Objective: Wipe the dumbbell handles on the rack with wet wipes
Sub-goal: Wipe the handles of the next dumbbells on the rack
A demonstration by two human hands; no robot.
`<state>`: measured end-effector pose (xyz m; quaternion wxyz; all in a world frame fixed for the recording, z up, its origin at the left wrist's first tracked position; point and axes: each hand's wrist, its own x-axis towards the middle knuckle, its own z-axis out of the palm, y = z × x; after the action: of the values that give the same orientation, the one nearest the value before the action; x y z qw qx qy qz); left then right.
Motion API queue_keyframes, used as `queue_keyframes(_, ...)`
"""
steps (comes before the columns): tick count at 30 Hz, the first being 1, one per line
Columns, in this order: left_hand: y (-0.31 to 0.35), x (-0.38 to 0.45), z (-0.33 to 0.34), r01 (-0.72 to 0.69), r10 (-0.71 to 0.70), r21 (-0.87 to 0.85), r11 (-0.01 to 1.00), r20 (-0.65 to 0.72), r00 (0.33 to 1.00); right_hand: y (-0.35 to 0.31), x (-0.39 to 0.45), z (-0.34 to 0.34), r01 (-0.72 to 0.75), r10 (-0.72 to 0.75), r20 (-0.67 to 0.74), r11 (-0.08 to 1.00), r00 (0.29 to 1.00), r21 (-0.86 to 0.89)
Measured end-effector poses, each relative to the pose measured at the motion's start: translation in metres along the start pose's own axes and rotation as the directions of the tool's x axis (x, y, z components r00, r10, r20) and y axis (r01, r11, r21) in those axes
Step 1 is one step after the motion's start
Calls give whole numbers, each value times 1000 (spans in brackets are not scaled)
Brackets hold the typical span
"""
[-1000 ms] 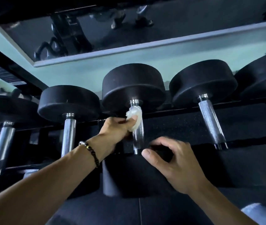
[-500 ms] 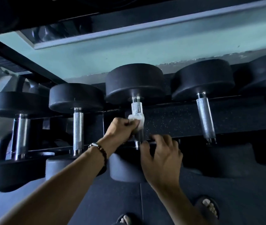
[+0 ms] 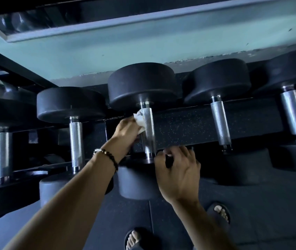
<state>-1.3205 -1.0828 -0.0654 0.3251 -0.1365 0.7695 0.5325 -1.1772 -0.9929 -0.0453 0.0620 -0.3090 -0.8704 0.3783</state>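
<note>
1. A row of dumbbells lies across a dark rack (image 3: 197, 123), black heads toward the wall and chrome handles running toward the person.
2. The left hand (image 3: 125, 128) pinches a crumpled white wipe (image 3: 140, 121) and presses it against the left side of the middle handle (image 3: 148, 129), near its upper end just below the far head (image 3: 141, 85).
3. The left fingers are curled round the wipe; most of it is hidden behind them.
4. A beaded bracelet (image 3: 110, 156) sits on the left wrist.
5. The right hand (image 3: 178, 170) is at the near end of the same dumbbell, fingers curled over the edge of the rack's front rail just right of the handle's foot. Whether it grips the rail or only rests on it cannot be told.
6. The near head (image 3: 134, 184) of that dumbbell shows below and between the two hands.
7. One handle (image 3: 76, 143) stands to the left of the wiped one and another (image 3: 221, 123) to the right, both bare and apart from the hands.
8. Further dumbbells sit at either edge of the view.
9. Two sandalled feet (image 3: 219, 215) stand on the dark floor (image 3: 261, 213) below the rack.
</note>
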Motion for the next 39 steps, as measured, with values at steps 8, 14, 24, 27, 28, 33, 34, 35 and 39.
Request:
queue_keyframes(8, 18, -16, 5, -173, 194, 103, 980, -250, 949, 3, -2, 1, 23, -24, -21, 999, 999, -24)
queue_keyframes(14, 8, -22, 3, -103, 103, -3, 995, -11, 995, 5, -3, 1, 34, -35, -16, 999, 999, -32)
queue_keyframes(24, 0, -19, -2, -146, 143, 189, 971, 30, 989, 6, -3, 2, 40, -42, -32, 998, 999, -46)
queue_keyframes(27, 24, 3, 6, -181, 203, 168, 969, -124, 971, 6, -2, 2, 31, -33, -39, 998, 999, -46)
queue_keyframes(28, 19, 3, 5, -200, 229, 230, 952, -107, 968, 6, -2, 2, 31, -33, -34, 998, 999, -49)
queue_keyframes(33, 4, -15, 3, -228, 260, 327, 917, -55, 964, 4, -2, 1, 35, -37, -30, 998, 999, -59)
queue_keyframes(34, 13, -6, 7, -223, 290, 357, 907, -145, 946, 4, -2, 1, 35, -37, -36, 998, 999, -54)
queue_keyframes(35, 24, 0, 11, -197, 289, 361, 912, -222, 931, 3, -2, 1, 35, -37, -44, 998, 998, -48)
queue_keyframes(39, 17, -11, 15, -170, 264, 398, 902, -196, 944, 5, -1, 2, 38, -41, -41, 997, 998, -73)
